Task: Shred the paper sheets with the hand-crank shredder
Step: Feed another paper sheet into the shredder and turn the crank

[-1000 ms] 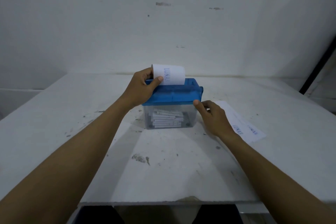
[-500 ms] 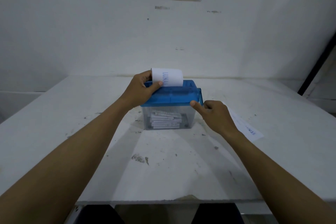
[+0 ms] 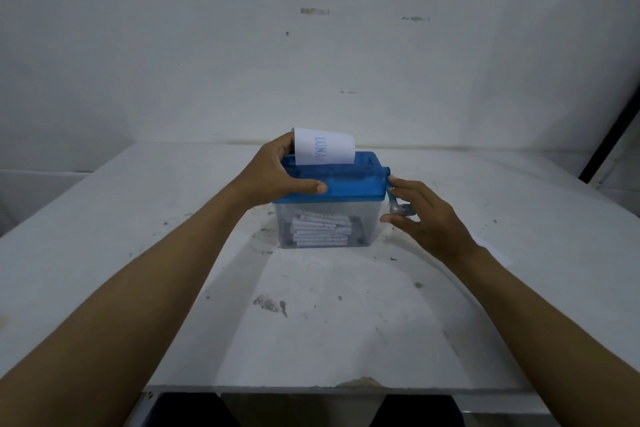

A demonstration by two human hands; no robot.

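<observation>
A small shredder with a blue lid (image 3: pixel 349 184) and a clear bin (image 3: pixel 367 225) stands mid-table; white strips (image 3: pixel 320 230) lie inside the bin. A white paper sheet (image 3: pixel 329 147) printed with blue letters stands curled in the lid's slot. My left hand (image 3: pixel 273 177) clasps the lid's left end, thumb along the front edge, fingers behind the sheet. My right hand (image 3: pixel 422 215) is at the shredder's right side, fingers around the crank handle (image 3: pixel 398 208), which hangs down from the lid's right end.
The white table (image 3: pixel 311 322) is scuffed and stained, its front edge close to me. A corner of another paper sheet (image 3: pixel 495 251) shows on the table behind my right wrist. A white wall rises behind; a dark bar leans at the far right.
My left thumb has slid from the sheet onto the lid's front edge. My right hand has shifted right and lower with the crank handle. The sheet stands slightly lower in the slot.
</observation>
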